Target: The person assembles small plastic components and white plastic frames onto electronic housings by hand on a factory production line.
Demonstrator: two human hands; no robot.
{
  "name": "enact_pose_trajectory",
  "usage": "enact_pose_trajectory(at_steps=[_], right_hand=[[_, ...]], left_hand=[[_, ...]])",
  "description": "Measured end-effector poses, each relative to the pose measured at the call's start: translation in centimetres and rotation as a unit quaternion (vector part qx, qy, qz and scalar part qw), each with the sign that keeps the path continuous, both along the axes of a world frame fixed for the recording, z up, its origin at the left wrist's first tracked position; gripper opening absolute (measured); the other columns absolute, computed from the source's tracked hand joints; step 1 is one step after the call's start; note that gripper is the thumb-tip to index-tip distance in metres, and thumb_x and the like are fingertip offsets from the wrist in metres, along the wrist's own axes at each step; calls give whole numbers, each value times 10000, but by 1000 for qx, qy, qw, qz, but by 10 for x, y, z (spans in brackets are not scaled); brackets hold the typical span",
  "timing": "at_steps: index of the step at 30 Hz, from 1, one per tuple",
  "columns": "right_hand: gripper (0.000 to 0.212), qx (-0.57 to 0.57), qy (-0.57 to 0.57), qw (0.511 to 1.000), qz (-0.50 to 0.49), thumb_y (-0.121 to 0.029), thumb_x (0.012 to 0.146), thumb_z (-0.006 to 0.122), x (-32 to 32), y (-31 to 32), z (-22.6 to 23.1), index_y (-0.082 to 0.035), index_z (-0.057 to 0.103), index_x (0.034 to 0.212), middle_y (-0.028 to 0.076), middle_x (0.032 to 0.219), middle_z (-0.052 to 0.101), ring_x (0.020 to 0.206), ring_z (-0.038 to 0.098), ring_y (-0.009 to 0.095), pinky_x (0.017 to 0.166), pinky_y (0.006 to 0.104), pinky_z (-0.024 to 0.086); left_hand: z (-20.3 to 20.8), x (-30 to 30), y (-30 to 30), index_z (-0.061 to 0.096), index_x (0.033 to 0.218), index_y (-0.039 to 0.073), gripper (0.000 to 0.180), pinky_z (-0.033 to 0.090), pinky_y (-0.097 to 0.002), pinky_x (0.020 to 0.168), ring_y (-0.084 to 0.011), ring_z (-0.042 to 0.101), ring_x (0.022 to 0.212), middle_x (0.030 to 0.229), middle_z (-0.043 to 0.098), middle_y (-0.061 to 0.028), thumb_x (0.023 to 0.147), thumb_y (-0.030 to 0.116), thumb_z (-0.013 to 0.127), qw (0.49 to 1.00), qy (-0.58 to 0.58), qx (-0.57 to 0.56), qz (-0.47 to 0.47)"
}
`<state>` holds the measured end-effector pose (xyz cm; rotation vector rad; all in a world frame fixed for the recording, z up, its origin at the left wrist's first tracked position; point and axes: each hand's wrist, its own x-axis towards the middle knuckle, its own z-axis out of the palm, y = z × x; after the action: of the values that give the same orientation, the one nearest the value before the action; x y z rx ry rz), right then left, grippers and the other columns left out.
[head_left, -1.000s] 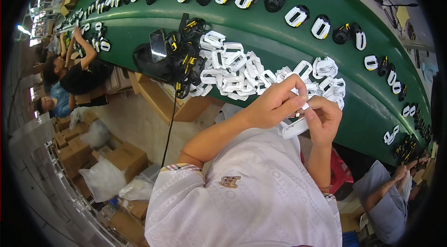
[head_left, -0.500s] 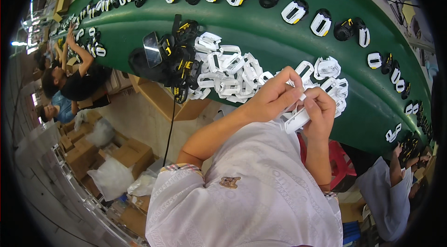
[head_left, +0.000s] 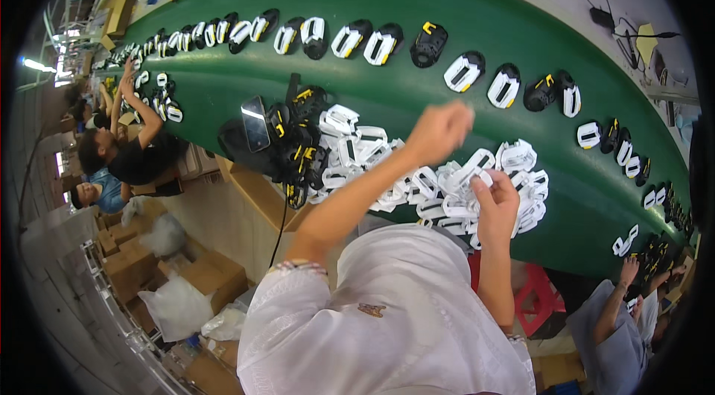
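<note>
A: Right hand [head_left: 499,200]: thumb and fingers closed on the near right edge of a white frame [head_left: 468,173]. Left hand [head_left: 445,128]: fingers curled, blurred on my feed; I cannot tell whether it holds anything.

B: Frame position?

A: At the right hand's fingertips, right part of the white pile [head_left: 372,148]. Whether it is lifted clear, I cannot tell; white overlaps white.

B: Surroundings and obstructions?

A: I note the pile crowding the right hand on its left and far sides. The left forearm [head_left: 365,190] crosses over the pile and hides part of it from me. Left of the pile: black parts with yellow clips [head_left: 304,160], then a phone [head_left: 255,124] on a dark bag [head_left: 232,143]. Beyond the left hand, on the green surface [head_left: 506,30], runs a curved row of black units [head_left: 429,46], most with white frames fitted.

B: Orientation?

A: Long axis slants from near left to far right, slot facing roughly up toward my camera. Which end is the front, I cannot tell.
</note>
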<state>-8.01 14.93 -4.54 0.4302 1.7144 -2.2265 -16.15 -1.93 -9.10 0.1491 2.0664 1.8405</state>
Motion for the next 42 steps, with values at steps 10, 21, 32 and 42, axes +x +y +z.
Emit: enact_pose_trajectory(at_steps=[10,21,32,42], right_hand=[[201,49,17,997,-51,-1,786,629,26,28,21,40,583,977,33,822,585,729,515,73,647,209,407],[295,28,145,987,-65,32,810,557,-5,31,70,89,546,1099,113,1007,584,874,568,142,790,266,457],[304,220,245,944,4,-25,767,648,14,34,72,16,603,1065,16,909,537,846,474,78,687,190,384],[266,30,161,986,-20,-26,821,607,44,47,83,103,547,1046,98,869,625,724,579,105,626,209,466]], left_hand=[[-95,-119,-23,424,1100,-36,685,377,-432,866,-341,439,1057,1107,470,-180,640,352,751,790,103,-570,199],[61,56,33,551,986,71,353,326,-178,484,-16,428,593,752,519,39,937,393,413,960,-123,183,172],[101,106,47,476,1051,5,287,437,-217,671,-65,516,785,920,562,-40,893,232,552,975,-26,204,83],[118,126,62,470,1046,-20,283,439,-218,721,-78,523,836,953,560,-72,836,118,602,989,61,118,59]])
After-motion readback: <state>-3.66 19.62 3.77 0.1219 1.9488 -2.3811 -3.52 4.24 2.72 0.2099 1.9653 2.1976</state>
